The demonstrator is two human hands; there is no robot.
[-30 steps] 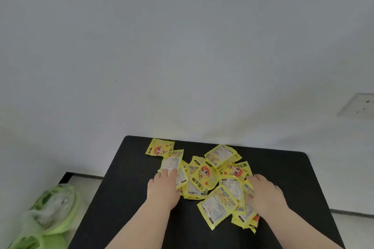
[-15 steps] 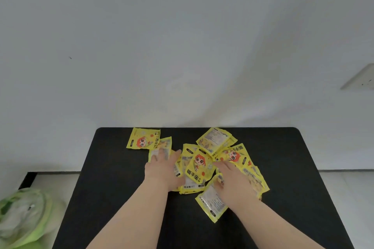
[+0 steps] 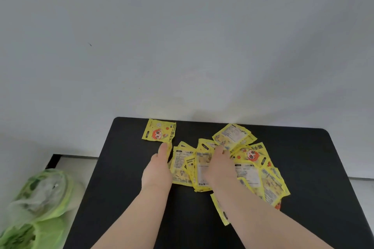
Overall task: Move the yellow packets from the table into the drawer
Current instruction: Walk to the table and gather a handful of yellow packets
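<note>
Head view, looking down. A black table (image 3: 303,157) with rounded far corners fills the lower centre and right of the frame and stands against a pale wall (image 3: 182,46).

The packets (image 3: 249,176), yellow, lie in an overlapping pile at the centre of the tabletop, some with the printed back up, some showing a cartoon figure with orange hair. The top packet (image 3: 232,134) of the pile, back up, lies tilted at its far edge. A lone packet (image 3: 159,132), face up, lies apart from the pile, above and to the left of it, near the far edge of the table. Another packet (image 3: 219,211) juts out at the pile's near edge, partly hidden under the right forearm.

The left hand (image 3: 156,170) stands on its edge at the left side of the pile, fingers straight and held together, the palm pressed against the outermost packets. The right hand (image 3: 219,170) lies palm down on the middle of the pile, its fingertips bent onto the packets beneath. Whether they pinch a packet or merely press on it cannot be told.

A green bag (image 3: 40,204), translucent and blurred, sits at the lower left of the frame, beside the table. A strip of light floor (image 3: 77,162) shows between bag and table.
</note>
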